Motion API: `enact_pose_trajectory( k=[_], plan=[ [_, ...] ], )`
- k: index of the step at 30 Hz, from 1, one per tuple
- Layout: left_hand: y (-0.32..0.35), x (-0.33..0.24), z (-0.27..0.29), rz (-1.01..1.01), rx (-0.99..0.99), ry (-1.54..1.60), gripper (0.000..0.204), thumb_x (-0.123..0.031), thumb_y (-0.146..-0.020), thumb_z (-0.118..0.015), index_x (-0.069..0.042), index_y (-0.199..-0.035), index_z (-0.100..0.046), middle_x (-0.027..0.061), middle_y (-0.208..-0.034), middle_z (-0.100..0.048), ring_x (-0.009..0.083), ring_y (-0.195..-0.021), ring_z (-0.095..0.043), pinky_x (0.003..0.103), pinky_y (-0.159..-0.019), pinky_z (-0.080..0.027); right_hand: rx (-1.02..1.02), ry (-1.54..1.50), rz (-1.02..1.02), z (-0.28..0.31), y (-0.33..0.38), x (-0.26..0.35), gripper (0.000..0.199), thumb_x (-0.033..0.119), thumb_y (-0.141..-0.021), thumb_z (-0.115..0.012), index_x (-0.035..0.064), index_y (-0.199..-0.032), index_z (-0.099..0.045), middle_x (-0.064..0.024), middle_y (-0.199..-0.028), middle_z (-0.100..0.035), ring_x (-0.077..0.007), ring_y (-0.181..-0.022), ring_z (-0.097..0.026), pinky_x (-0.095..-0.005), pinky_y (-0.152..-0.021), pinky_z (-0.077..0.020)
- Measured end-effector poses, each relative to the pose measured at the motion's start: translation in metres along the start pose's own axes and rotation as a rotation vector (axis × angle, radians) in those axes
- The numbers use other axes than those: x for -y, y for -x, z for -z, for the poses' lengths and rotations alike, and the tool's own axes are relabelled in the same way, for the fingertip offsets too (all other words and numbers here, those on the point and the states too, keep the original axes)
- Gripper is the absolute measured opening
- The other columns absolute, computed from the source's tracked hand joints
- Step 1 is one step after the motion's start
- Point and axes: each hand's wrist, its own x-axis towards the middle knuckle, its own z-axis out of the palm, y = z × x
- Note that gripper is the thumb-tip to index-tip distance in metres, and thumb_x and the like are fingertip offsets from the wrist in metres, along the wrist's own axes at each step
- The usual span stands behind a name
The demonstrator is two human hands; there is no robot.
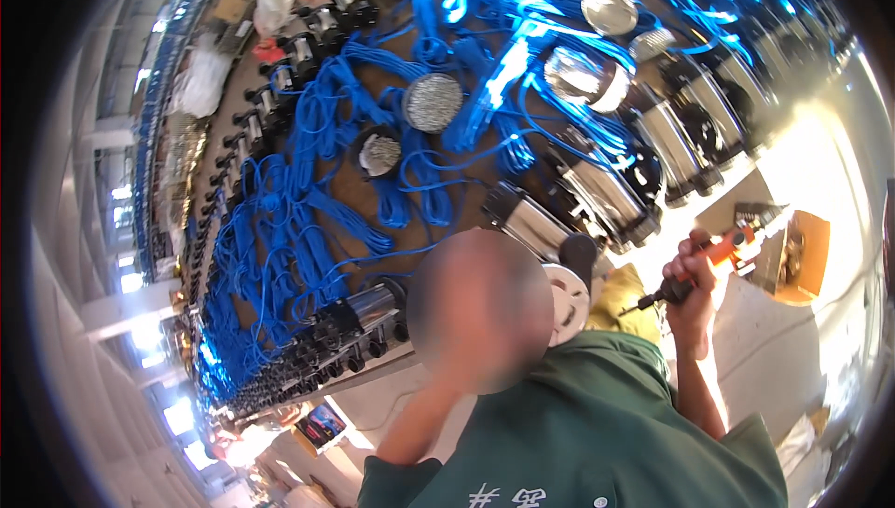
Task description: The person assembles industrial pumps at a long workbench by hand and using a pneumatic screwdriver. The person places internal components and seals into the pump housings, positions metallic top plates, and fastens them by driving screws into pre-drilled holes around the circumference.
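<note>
My right hand (692, 277) is closed around an orange and black power screwdriver (716, 254), held up at the right with its thin bit pointing left. My left hand (480, 322) is raised in front of the green shirt, near the table edge. A round blur covers it, so its fingers and anything in them are hidden. Right beside the blur shows a white round disc (566, 305) with dark slots; whether my hand touches it I cannot tell. Just beyond lies a silver cylinder with black ends (531, 219), like a motor or pump body.
Bundled blue cables (326, 135) cover much of the brown table (359, 205). Rows of silver and black cylinders (597, 186) line its edges. Round metal-topped parts (433, 102) stand among the cables. At the right is an open cardboard box (804, 256), with a yellowish bag (626, 301) nearer.
</note>
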Motion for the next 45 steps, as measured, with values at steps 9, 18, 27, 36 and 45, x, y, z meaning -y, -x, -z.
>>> enact_pose_trajectory(
  k=[9, 18, 27, 36, 45],
  plan=[
    [-0.110, 0.367, -0.010, 0.650, -0.298, -0.223, 0.014, -0.012, -0.075, -0.063, -0.004, -0.084, -0.070, 0.0161, -0.081, -0.069, 0.0315, -0.079, -0.067, 0.039, -0.075, -0.052, -0.095, 0.059, 0.056, 0.045, -0.006, -0.007, 0.037, 0.004, -0.077, -0.048, 0.0031, -0.115, -0.047, -0.0023, -0.084, -0.047, -0.0060, -0.059, -0.048, -0.0222, -0.056, -0.0443],
    [-0.219, 0.311, -0.066, -0.013, 0.028, -0.143, 0.025, -0.017, -0.069, -0.074, -0.004, -0.088, -0.066, 0.0166, -0.086, -0.065, 0.0334, -0.083, -0.063, 0.041, -0.075, -0.051, -0.301, 0.054, 0.111, 0.065, 0.012, -0.004, 0.032, 0.004, -0.077, -0.048, 0.0062, -0.109, -0.048, -0.0003, -0.081, -0.047, -0.0057, -0.059, -0.045, -0.0204, -0.055, -0.0413],
    [-0.214, 0.334, -0.060, 0.328, -0.171, -0.319, 0.024, -0.008, -0.068, -0.065, -0.003, -0.092, -0.066, 0.0182, -0.095, -0.062, 0.0364, -0.098, -0.058, 0.042, -0.083, -0.048, -0.298, 0.001, 0.097, 0.034, 0.021, -0.010, 0.038, 0.003, -0.076, -0.048, 0.0055, -0.114, -0.046, -0.0021, -0.084, -0.047, -0.0070, -0.059, -0.045, -0.0225, -0.057, -0.0430],
    [-0.134, 0.423, -0.057, 0.347, 0.159, -0.434, 0.026, -0.006, -0.066, -0.069, -0.005, -0.092, -0.071, 0.0207, -0.096, -0.065, 0.0395, -0.086, -0.061, 0.043, -0.083, -0.050, -0.376, 0.090, 0.138, 0.074, 0.026, 0.005, 0.037, 0.002, -0.075, -0.046, 0.0014, -0.112, -0.047, -0.0033, -0.081, -0.047, -0.0083, -0.060, -0.045, -0.0226, -0.058, -0.0430],
    [-0.131, 0.401, -0.020, 1.002, -0.268, 0.889, 0.018, 0.009, -0.083, -0.053, 0.012, -0.099, -0.059, 0.0217, -0.087, -0.064, 0.0320, -0.075, -0.067, 0.038, -0.065, -0.060, -0.328, 0.083, 0.107, 0.072, 0.029, 0.007, 0.032, 0.004, -0.076, -0.048, 0.0043, -0.109, -0.050, -0.0008, -0.082, -0.046, -0.0061, -0.061, -0.044, -0.0212, -0.058, -0.0421]
  ],
)
